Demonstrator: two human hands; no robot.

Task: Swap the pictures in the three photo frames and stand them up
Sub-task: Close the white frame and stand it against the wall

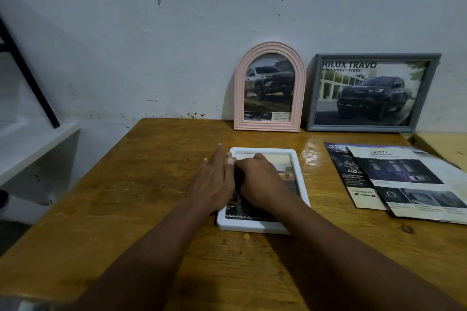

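Left hand [214, 180]: fingers straight, laid flat across the left rim of the white frame [302, 184], palm down. Right hand [259, 182]: just beside it, touching it, knuckles raised and fingers curled down onto the printed picture inside the frame; whether those fingers pinch an edge or merely press cannot be told, as the fingertips are hidden. The white frame lies flat, face up, near the middle of the wooden table [126, 197]. Behind it the pink arched frame [270, 91] and the grey frame [371, 92] stand leaning against the wall, each showing a truck picture; loose leaflets [404, 182] lie overlapped to the right. Handling, by judgement: the frame looks light and rigid and may skate on the glossy tabletop, so one hand should steady its rim; lift it by the two long sides. The paper is thin and creases easily; take it at a corner.
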